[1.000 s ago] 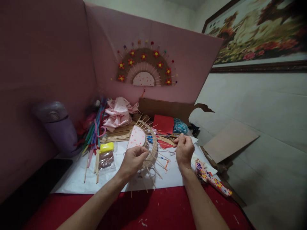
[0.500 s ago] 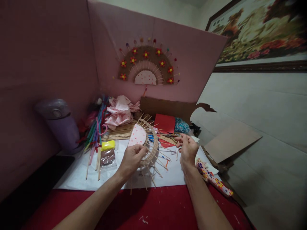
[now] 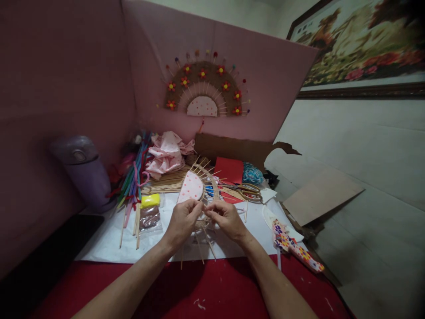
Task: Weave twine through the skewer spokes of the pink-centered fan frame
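Observation:
In the head view a half-round stick-and-twine craft point(image 3: 216, 189) is held over the white paper. It has a pink dotted half-disc point(image 3: 191, 186) at its centre, thin sticks spreading outward and a band of twine woven through them. My left hand point(image 3: 184, 218) pinches it at the lower corner of the half-disc, thumb and fingers closed. Right beside it, my right hand point(image 3: 227, 218) has thumb and forefinger pinched together at the sticks. Whatever lies between those fingertips is too small to make out. Both hands cover the craft's lower middle.
A finished half-round piece with flowers point(image 3: 202, 73) hangs on the pink board. Scissors point(image 3: 249, 192), blue yarn point(image 3: 253, 173) and red card point(image 3: 229, 169) lie behind my hands. At left stand a purple bottle point(image 3: 84, 173) and clay packets point(image 3: 150, 212); a flowered glue gun point(image 3: 295, 248) lies right.
My right hand has come in leftward from beside the scissors to meet my left hand at the craft. The scissors now show. My left hand keeps its hold, nearly still.

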Demonstrator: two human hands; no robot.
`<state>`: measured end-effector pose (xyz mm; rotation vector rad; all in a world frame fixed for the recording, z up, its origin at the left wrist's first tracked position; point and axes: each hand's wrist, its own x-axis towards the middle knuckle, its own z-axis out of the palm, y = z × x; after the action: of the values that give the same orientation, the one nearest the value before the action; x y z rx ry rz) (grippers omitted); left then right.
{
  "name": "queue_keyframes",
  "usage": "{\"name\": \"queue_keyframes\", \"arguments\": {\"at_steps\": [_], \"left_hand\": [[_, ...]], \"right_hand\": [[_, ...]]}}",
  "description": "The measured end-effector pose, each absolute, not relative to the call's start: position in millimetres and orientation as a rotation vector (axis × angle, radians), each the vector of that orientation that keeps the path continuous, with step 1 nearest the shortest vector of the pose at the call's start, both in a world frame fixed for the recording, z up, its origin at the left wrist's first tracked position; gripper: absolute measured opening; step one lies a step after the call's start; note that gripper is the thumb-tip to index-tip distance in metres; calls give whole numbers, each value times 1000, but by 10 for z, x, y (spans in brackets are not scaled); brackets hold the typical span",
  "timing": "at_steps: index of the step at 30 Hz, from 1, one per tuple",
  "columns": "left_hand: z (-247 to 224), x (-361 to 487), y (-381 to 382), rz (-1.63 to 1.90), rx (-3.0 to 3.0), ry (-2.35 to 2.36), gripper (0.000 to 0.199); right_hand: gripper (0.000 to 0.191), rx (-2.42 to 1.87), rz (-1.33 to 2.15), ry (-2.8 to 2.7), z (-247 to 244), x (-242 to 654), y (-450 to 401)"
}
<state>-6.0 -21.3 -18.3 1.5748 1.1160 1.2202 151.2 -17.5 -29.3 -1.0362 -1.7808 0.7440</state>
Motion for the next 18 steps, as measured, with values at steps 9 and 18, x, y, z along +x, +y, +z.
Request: {"name": "queue_keyframes", "arguments": {"at_steps": [9,18], "left_hand": [[-103,-32,-264,1157,1384,1053,26],[-11,-42,-295,1128,1185,945,28]], "right_hand": [[11,-1092,641,-1719,-326,1536,-132],[16,-1049,486,-1702,-252,1524,-230]]}}
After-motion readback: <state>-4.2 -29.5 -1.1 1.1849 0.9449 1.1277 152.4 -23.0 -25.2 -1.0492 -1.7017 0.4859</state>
